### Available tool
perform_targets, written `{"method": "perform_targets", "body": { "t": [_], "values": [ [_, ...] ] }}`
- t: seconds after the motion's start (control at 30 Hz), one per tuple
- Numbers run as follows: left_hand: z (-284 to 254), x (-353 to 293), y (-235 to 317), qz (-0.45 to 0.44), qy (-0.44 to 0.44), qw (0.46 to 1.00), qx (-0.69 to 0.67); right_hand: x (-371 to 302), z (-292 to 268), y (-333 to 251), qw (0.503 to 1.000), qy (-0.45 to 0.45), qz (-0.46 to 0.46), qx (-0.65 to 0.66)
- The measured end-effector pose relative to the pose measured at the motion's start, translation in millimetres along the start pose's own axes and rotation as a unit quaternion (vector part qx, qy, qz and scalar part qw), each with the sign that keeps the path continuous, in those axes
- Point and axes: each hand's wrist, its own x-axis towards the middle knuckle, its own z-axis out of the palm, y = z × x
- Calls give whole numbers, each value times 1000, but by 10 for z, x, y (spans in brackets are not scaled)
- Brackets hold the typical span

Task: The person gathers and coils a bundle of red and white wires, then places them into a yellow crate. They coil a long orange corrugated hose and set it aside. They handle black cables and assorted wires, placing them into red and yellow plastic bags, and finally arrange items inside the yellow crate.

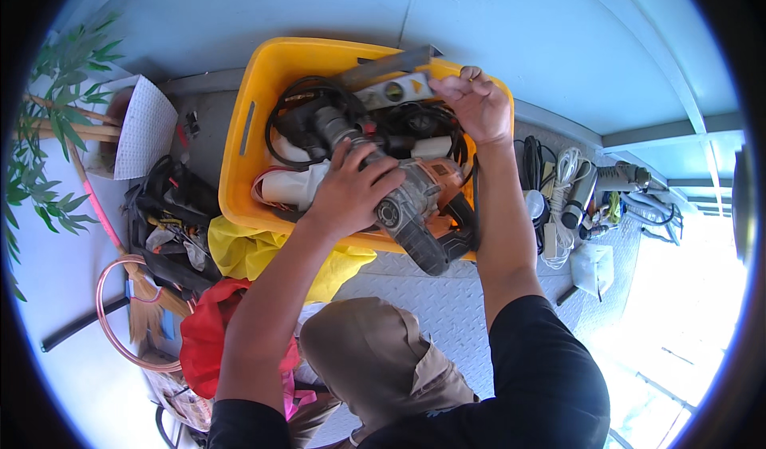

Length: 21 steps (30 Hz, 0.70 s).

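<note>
A large orange and dark grey rotary hammer [419, 198] lies slanted across the top of a yellow plastic bin [233, 162], its rear end reaching over the near rim. My left hand [357, 184] is wrapped around its body from above. At the bin's far right, my right hand [479, 108] is raised with its palm showing and its fingers loosely apart, holding nothing. Close to those fingers are a spirit level [392, 92] and a metal channel bar [383, 68]. Coiled black cables [287, 110] and a white cylindrical piece [291, 186] sit below the tool.
Yellow cloth [247, 254] and a red bag [209, 337] lie at the near left, by a black tool bag [171, 234] and a copper pipe coil [102, 305]. Right of the bin are bundled cords [562, 186] and a grey power tool [622, 178] on the tread-plate floor [447, 313].
</note>
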Motion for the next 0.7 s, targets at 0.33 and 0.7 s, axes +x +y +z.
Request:
{"method": "perform_targets", "body": {
  "t": [0.33, 0.7],
  "values": [
    [-708, -493, 225, -128, 52, 990, -33, -120, -91, 276, 577, 43, 270, -770],
    [-340, -534, 73, -135, 148, 980, -12, -89, -351, 979, 871, 351, 165, -301]
  ]
}}
